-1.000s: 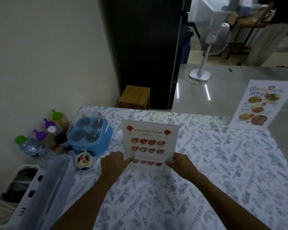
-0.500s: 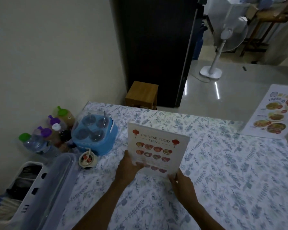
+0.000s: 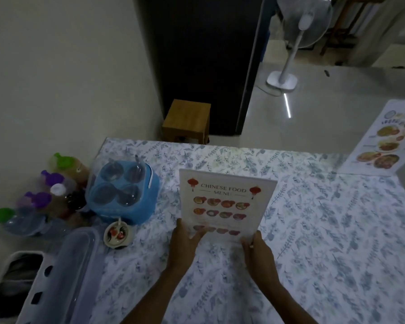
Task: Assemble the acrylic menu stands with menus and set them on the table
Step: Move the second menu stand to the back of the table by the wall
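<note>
A white Chinese food menu in its acrylic stand stands upright near the middle of the table, which has a floral cloth. My left hand grips its lower left corner, fingers spread over the front. My right hand holds its lower right corner. A second menu stand with food photos stands at the table's far right corner.
A blue condiment caddy, several capped bottles and a small sauce dish crowd the left edge. A clear lidded box lies at the near left. Beyond the table are a wooden stool and a standing fan.
Both hands kept hold of the Chinese food menu stand and shifted lower on its corners. The stand turned slightly and moved a little rightwards on the table as the view tilted.
</note>
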A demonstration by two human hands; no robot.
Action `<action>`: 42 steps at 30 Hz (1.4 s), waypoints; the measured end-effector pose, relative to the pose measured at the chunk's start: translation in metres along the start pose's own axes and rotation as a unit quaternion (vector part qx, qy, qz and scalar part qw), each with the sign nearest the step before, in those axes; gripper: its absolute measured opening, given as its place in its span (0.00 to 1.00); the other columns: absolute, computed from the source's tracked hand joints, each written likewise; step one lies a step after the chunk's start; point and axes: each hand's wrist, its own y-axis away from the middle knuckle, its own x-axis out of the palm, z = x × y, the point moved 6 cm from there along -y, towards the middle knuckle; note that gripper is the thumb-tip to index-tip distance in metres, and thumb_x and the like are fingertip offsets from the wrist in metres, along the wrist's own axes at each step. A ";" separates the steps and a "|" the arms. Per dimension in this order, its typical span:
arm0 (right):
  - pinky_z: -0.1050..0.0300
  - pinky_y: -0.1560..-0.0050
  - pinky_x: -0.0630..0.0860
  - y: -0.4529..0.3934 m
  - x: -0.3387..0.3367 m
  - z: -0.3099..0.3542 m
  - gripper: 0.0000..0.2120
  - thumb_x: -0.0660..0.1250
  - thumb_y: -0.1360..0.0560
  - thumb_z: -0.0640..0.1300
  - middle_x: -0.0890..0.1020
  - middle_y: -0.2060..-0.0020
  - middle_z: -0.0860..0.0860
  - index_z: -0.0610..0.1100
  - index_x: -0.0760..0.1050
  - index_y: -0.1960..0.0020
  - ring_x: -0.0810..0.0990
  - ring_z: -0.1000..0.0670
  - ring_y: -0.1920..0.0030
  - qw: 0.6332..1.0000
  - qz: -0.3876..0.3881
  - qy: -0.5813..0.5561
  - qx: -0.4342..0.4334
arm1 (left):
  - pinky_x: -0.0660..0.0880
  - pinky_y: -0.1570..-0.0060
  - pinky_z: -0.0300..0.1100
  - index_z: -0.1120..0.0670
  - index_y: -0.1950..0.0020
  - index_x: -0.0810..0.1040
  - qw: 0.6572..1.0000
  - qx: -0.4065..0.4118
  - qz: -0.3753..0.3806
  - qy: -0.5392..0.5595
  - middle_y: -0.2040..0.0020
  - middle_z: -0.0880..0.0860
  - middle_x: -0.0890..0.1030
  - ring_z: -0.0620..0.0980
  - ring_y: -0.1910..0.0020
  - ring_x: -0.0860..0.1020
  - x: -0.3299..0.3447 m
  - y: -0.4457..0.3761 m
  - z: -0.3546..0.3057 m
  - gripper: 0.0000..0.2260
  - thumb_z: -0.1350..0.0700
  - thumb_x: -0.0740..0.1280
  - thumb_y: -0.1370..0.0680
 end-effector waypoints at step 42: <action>0.62 0.53 0.74 -0.317 0.239 0.346 0.17 0.66 0.21 0.48 0.83 0.43 0.41 0.39 0.73 0.36 0.83 0.44 0.47 0.986 0.053 0.018 -0.160 | 0.75 0.44 0.45 0.62 0.30 0.65 0.984 -0.024 -0.144 -0.105 0.32 0.61 0.76 0.59 0.36 0.77 -0.318 -0.372 -0.071 0.27 0.54 0.72 0.23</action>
